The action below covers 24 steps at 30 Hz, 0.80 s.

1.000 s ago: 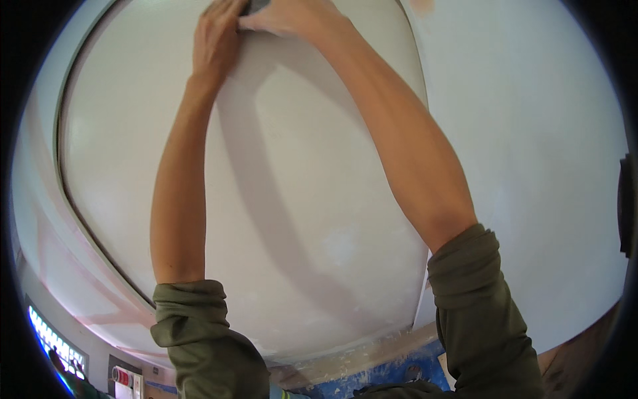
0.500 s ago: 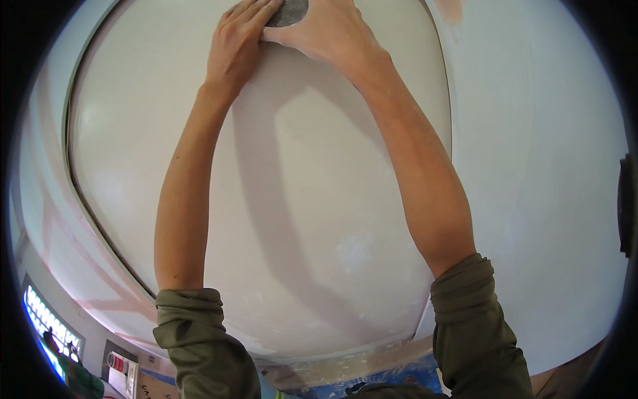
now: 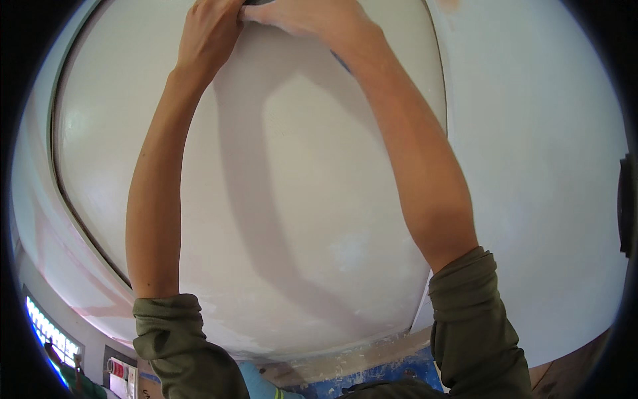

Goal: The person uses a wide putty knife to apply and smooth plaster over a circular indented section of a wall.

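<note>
One dark pad (image 3: 256,2) sat high on the pale panel (image 3: 332,173), at the left hand (image 3: 211,32) and right hand (image 3: 320,16); fingers partly out of frame, grip could not be told. Work looked under way; whitish patch (image 3: 352,250) showed lower; amount done or left unclear.

The top edge crops your left hand (image 3: 209,32) and right hand (image 3: 316,16), a dark grey object (image 3: 258,2) between them barely showing, and your right wrist (image 3: 364,48) partly hides a blue item (image 3: 341,61).
</note>
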### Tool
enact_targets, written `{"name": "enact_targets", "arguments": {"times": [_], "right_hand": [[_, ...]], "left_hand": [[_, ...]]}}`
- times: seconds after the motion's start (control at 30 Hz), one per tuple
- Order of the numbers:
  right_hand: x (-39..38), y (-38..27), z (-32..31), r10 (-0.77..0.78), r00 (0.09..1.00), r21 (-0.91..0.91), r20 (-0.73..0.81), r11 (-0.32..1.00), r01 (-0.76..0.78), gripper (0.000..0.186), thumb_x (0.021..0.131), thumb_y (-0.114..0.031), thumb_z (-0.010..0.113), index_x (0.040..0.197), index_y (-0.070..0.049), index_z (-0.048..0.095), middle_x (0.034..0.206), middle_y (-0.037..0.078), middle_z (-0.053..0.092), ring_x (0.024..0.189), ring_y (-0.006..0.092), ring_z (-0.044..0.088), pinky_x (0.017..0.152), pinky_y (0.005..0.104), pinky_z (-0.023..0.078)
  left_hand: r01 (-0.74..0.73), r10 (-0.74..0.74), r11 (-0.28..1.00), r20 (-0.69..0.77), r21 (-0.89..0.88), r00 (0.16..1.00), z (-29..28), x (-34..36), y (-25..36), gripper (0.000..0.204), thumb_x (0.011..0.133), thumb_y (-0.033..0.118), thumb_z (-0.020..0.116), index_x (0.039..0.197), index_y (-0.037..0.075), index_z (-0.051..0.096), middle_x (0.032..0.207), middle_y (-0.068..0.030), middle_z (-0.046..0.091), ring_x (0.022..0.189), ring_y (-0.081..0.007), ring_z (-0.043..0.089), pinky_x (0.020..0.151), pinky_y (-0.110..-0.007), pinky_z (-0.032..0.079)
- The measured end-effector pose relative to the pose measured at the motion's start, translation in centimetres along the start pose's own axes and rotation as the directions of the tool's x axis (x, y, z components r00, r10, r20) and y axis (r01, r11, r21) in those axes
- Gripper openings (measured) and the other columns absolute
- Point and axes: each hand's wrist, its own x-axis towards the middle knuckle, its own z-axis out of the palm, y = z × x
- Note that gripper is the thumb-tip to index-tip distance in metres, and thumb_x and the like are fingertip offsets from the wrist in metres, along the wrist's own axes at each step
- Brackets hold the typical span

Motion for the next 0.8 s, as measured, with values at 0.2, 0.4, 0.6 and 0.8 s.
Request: {"name": "enact_targets", "arguments": {"times": [0.2, 0.4, 0.6, 0.8], "right_hand": [[-0.3, 0.0, 1.7, -0.026, 0.999, 0.031, -0.032, 0.999, 0.027, 0.075, 0.074, -0.037, 0.085, 0.127, 0.009, 0.061, 0.122, 0.032, 0.067, 0.112, 0.0426, 0.069, 0.095, 0.0439, 0.059], [2.0, 0.4, 2.3, -0.069, 0.988, 0.053, -0.141, 0.996, 0.077, 0.073, 0.072, -0.036, 0.087, 0.126, 0.008, 0.062, 0.121, 0.031, 0.068, 0.112, 0.0433, 0.068, 0.095, 0.0447, 0.058], [0.8, 1.0, -0.6, -0.064, 0.997, 0.012, -0.048, 0.998, 0.065, 0.075, 0.071, -0.037, 0.087, 0.127, 0.007, 0.061, 0.121, 0.03, 0.068, 0.112, 0.0421, 0.069, 0.095, 0.0443, 0.059], [2.2, 0.8, -0.7, -0.087, 0.994, 0.034, -0.06, 0.995, 0.089, 0.075, 0.072, -0.039, 0.086, 0.124, 0.009, 0.061, 0.119, 0.031, 0.069, 0.11, 0.0422, 0.07, 0.094, 0.0436, 0.059]], "left_hand": [[0.004, -0.005, 1.0, 0.029, 0.029, 1.0, -0.1, -1.2, -0.5, 0.045, 0.088, 0.007, 0.065, 0.131, -0.003, 0.064, 0.134, -0.0229, 0.066, 0.128, -0.0423, 0.061, 0.109, -0.05, 0.047], [0.011, -0.011, 1.0, 0.013, 0.01, 1.0, 0.7, 0.4, -1.8, 0.043, 0.09, 0.008, 0.062, 0.132, -0.003, 0.064, 0.135, -0.0226, 0.065, 0.129, -0.0424, 0.06, 0.109, -0.051, 0.047], [0.011, -0.013, 0.998, 0.035, 0.056, 0.999, 0.7, 0.5, 0.6, 0.042, 0.092, 0.009, 0.06, 0.133, -0.004, 0.063, 0.135, -0.0228, 0.065, 0.129, -0.0417, 0.06, 0.109, -0.05, 0.048], [-0.018, 0.018, 0.999, 0.007, 0.035, 1.0, 0.7, 2.1, 0.0, 0.041, 0.092, 0.009, 0.059, 0.131, -0.005, 0.063, 0.135, -0.023, 0.065, 0.126, -0.0422, 0.061, 0.106, -0.05, 0.049]]}}
